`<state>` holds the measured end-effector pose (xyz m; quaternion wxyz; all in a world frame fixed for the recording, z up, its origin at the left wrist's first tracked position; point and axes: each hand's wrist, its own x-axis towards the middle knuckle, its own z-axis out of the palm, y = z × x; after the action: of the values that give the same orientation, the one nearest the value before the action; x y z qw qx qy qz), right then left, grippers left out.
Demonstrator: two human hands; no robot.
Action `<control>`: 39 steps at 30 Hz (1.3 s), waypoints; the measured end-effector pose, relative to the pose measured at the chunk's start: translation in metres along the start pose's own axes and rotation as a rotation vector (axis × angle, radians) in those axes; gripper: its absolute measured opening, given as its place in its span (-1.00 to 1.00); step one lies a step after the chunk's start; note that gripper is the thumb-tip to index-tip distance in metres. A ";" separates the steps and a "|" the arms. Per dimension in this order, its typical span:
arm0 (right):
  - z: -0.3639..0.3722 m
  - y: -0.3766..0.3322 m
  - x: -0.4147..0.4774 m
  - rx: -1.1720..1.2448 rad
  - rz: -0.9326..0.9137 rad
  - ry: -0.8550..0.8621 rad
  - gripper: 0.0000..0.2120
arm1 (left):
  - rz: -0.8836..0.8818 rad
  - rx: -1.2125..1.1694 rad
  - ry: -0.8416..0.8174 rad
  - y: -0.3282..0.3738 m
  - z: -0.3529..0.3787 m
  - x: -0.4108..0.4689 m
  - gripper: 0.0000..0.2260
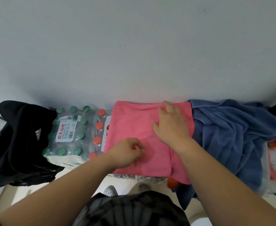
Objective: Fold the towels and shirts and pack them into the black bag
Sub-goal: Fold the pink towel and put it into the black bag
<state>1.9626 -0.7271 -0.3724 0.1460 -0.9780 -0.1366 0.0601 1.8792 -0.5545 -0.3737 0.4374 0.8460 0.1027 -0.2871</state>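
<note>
**Mid-fold on the pink towel, nothing packed yet**

Far left: black bag (19, 141), slumped against the left edge of the green-capped water pack (67, 132); cannot tell whether open. Next along: red-capped water pack (99, 132), partly covered.

Draped over that pack and onward to the right: pink towel (134, 126), lying flat and smooth, far edge against the wall.

Left hand (125, 152) near the towel's front-left part, fingers (138, 148) curled in with tips together, seemingly pinching a bit of pink cloth. Right hand (171, 124) flat on the towel's right half, fingers (168, 106) straight and slightly apart, pressing down toward the far edge.

Far right: blue towel (232, 136), a crumpled heap touching the pink towel's right edge, not yet folded.

Probably smoothing ahead of another fold. Next calls for drawing the pinched part over with the right side kept pinned, then carrying the bundle left to the bag.
</note>
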 end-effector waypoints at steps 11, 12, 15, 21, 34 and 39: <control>0.047 -0.114 0.054 0.101 -0.333 -0.297 -0.44 | -0.288 0.207 0.532 -0.077 -0.049 -0.033 -0.75; 0.052 -0.120 0.060 0.090 -0.313 -0.334 -0.41 | -0.287 0.219 0.527 -0.078 -0.047 -0.033 -0.72; 0.065 -0.129 0.070 -0.042 -0.270 -0.394 -0.38 | -0.286 0.267 0.514 -0.078 -0.044 -0.031 -0.74; 0.067 -0.140 0.070 -0.125 -0.189 -0.329 -0.23 | -0.260 0.251 0.470 -0.082 -0.044 -0.030 -0.76; 0.093 -0.228 0.061 0.277 -0.258 -0.210 -0.27 | -0.040 -0.374 0.513 -0.146 -0.105 -0.070 -0.79; 0.113 -0.283 0.072 0.255 -0.290 -0.259 -0.22 | -0.001 -0.245 0.583 -0.184 -0.142 -0.089 -0.80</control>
<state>1.9428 -0.4163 -0.4001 0.2567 -0.9059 -0.2844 0.1805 1.7849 -0.3247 -0.3834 0.4882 0.8335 0.2581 -0.0179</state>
